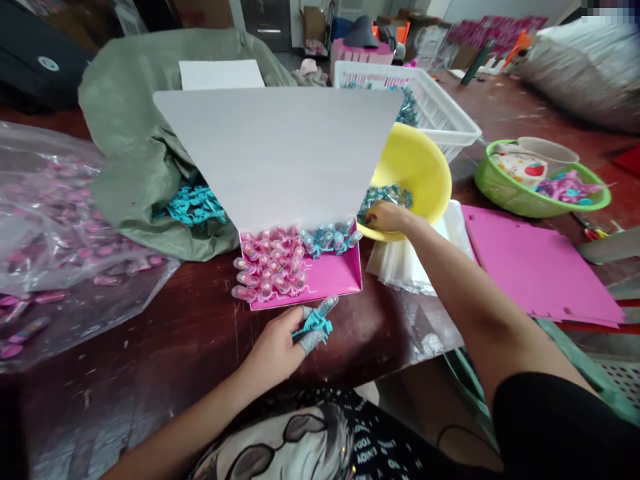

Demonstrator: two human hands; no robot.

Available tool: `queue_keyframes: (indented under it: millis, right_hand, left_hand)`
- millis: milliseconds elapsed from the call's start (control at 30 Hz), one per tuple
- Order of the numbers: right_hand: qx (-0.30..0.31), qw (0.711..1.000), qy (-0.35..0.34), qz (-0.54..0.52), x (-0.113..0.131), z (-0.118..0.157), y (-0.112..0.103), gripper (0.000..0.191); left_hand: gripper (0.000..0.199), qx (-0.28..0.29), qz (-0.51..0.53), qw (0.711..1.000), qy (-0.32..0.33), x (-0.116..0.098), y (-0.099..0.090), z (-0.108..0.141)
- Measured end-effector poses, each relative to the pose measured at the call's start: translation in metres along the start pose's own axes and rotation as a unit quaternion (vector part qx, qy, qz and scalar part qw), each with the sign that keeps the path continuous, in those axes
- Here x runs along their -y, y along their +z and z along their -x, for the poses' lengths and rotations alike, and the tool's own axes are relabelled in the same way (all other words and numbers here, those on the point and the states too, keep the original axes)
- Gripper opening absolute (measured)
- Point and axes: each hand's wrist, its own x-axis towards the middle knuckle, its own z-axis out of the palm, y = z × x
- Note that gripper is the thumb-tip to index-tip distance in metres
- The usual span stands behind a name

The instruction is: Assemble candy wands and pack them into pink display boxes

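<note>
My left hand (285,340), with grey wraps on its thumb and a finger, is closed on a small teal plastic toy (318,321) with a clear rounded tip. Just beyond it stands a pink display box (327,277) with its tall white lid (285,153) raised. Pink toys with clear tips (273,260) fill the box's left side, and several teal ones (330,239) lie along its back right. My right hand (387,219) reaches into a yellow bowl (430,167), down among shiny teal pieces (395,195); its fingertips are hidden.
A grey-green sack (130,93) spills teal parts (195,203) behind the box. At left lies a clear plastic bag (75,260) of pink toys. On the right are plastic sleeves (405,267), pink sheets (540,260), and a green basin (520,197). A white basket (445,127) stands behind the bowl.
</note>
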Motion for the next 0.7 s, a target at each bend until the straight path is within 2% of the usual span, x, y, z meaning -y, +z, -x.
queue_keyframes:
  millis: [100, 200, 233, 267, 333, 367, 433, 500, 633, 700]
  right_hand:
    - [-0.028, 0.999, -0.005, -0.030, 0.008, 0.026, -0.007, 0.017]
    - [-0.063, 0.992, -0.034, -0.105, 0.031, 0.089, -0.013, 0.023]
    - [-0.050, 0.987, -0.059, -0.144, 0.043, 0.113, -0.011, 0.023]
    - [-0.013, 0.973, -0.103, -0.206, 0.057, 0.137, -0.006, 0.024]
    - [0.066, 0.951, -0.182, -0.240, 0.088, 0.175, 0.010, 0.026]
    - [0.084, 0.940, -0.210, -0.256, 0.104, 0.187, 0.019, 0.027]
    - [0.084, 0.929, -0.239, -0.270, 0.127, 0.199, 0.037, 0.028]
    - [0.054, 0.929, -0.252, -0.266, 0.138, 0.200, 0.048, 0.028]
    - [0.019, 0.933, -0.261, -0.246, 0.143, 0.198, 0.053, 0.026]
    - [0.040, 0.928, -0.226, -0.293, 0.145, 0.197, 0.054, 0.022]
  left_hand:
    - [0.022, -0.015, 0.099, 0.994, -0.039, 0.007, 0.001, 0.006]
    - [0.022, -0.021, 0.142, 0.988, -0.063, 0.005, -0.009, 0.016]
    - [0.021, -0.019, 0.149, 0.986, -0.069, 0.003, -0.012, 0.018]
    - [0.022, -0.014, 0.152, 0.985, -0.074, 0.000, -0.015, 0.019]
    - [0.022, 0.001, 0.158, 0.985, -0.067, -0.005, -0.016, 0.016]
    - [0.022, 0.011, 0.162, 0.985, -0.055, -0.006, -0.016, 0.014]
    - [0.022, 0.021, 0.163, 0.986, -0.023, -0.008, -0.013, 0.009]
    - [0.021, 0.016, 0.139, 0.990, 0.008, -0.009, -0.011, 0.006]
    - [0.016, -0.027, 0.034, 0.997, 0.061, -0.008, -0.010, 0.009]
    - [0.013, -0.064, -0.042, 0.992, 0.100, -0.007, -0.012, 0.012]
